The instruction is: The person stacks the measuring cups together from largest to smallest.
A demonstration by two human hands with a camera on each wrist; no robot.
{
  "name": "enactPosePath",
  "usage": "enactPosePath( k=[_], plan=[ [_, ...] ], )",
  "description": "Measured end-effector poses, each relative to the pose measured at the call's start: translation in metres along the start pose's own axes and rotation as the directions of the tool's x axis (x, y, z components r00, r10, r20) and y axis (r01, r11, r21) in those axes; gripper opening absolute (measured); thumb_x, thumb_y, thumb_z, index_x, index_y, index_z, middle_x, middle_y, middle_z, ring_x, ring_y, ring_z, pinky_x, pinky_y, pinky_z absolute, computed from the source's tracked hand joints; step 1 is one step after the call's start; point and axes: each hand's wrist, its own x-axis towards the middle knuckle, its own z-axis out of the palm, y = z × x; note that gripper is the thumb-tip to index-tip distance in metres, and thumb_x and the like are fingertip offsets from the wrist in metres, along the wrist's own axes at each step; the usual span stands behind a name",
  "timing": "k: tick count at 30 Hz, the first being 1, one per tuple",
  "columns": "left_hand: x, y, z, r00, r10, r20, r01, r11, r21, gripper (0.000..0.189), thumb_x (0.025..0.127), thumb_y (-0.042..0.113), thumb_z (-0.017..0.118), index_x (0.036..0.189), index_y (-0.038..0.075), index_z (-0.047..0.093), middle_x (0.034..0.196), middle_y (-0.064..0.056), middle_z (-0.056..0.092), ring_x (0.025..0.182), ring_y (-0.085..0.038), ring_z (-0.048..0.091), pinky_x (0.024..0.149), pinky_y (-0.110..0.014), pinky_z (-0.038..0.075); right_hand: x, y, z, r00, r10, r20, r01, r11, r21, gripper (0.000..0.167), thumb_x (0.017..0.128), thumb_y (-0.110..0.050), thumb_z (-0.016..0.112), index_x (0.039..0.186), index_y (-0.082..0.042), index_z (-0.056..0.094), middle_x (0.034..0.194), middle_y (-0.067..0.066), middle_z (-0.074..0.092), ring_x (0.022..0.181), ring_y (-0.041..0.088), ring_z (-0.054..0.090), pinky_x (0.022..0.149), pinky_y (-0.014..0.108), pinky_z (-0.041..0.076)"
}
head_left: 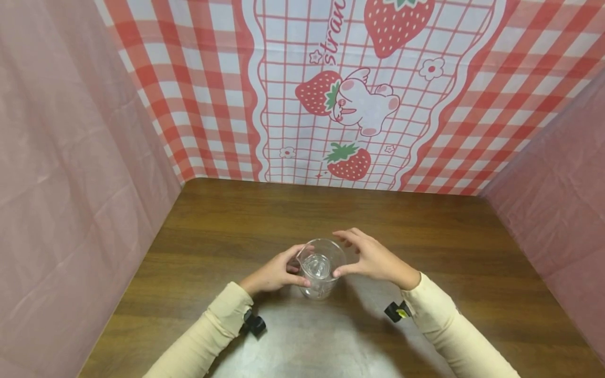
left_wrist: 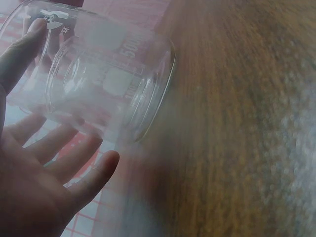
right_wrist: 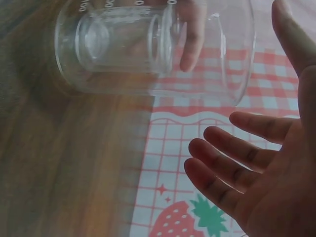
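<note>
A large clear glass beaker [head_left: 323,289] with white printed markings stands upright in front of me, on the table or just above it. Inside it sits a smaller clear glass vessel [right_wrist: 123,42]. My left hand [head_left: 276,271] holds the large beaker by its left side, thumb at the front and fingers round the back. In the left wrist view the thumb [left_wrist: 24,52] lies against the glass near the rim. On the other side, my right hand [head_left: 375,258] is spread beside the rim, its fingers apart from the glass; whether its thumb touches is unclear.
Under the hands is a brown wooden table [head_left: 227,210] with a shiny patch of light at the front. A strawberry-patterned checked cloth [head_left: 212,94] hangs behind it. Pink curtains [head_left: 71,157] flank both sides. Each sleeve carries a small black device [head_left: 255,324].
</note>
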Motion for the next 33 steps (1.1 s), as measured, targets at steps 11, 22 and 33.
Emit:
enactPosePath(
  k=[11, 22, 33],
  plan=[
    [-0.001, 0.001, -0.002, 1.000, -0.001, -0.003, 0.001, 1.000, 0.013, 0.078, 0.081, 0.011, 0.078, 0.146, 0.002, 0.036, 0.151, -0.019, 0.041, 0.132, -0.038, 0.047, 0.104, -0.046, 0.050, -0.008, 0.010, 0.013, 1.000, -0.006, 0.022, 0.005, 0.998, 0.061, 0.097, 0.063, -0.050, 0.087, 0.139, -0.004, 0.049, 0.115, 0.007, 0.062, 0.103, 0.024, 0.062, 0.083, 0.042, 0.058],
    [-0.001, 0.001, 0.000, 1.000, 0.000, -0.003, 0.000, 1.000, 0.006, 0.076, 0.081, 0.010, 0.078, 0.145, 0.002, 0.037, 0.151, -0.020, 0.042, 0.134, -0.039, 0.046, 0.104, -0.047, 0.050, -0.006, 0.009, 0.032, 0.999, 0.017, 0.032, -0.021, 0.991, 0.129, 0.093, 0.063, -0.036, 0.091, 0.138, -0.002, 0.048, 0.121, 0.013, 0.061, 0.101, 0.020, 0.060, 0.083, 0.032, 0.057],
    [-0.001, 0.000, -0.001, 1.000, -0.008, -0.003, 0.008, 1.000, 0.003, 0.076, 0.082, 0.011, 0.077, 0.145, 0.002, 0.037, 0.150, -0.020, 0.042, 0.131, -0.038, 0.048, 0.104, -0.047, 0.050, -0.007, 0.009, 0.043, 0.997, 0.074, 0.031, -0.079, 0.969, 0.236, 0.087, 0.066, -0.030, 0.090, 0.136, 0.000, 0.049, 0.123, 0.014, 0.062, 0.103, 0.023, 0.061, 0.081, 0.025, 0.056]
  ],
)
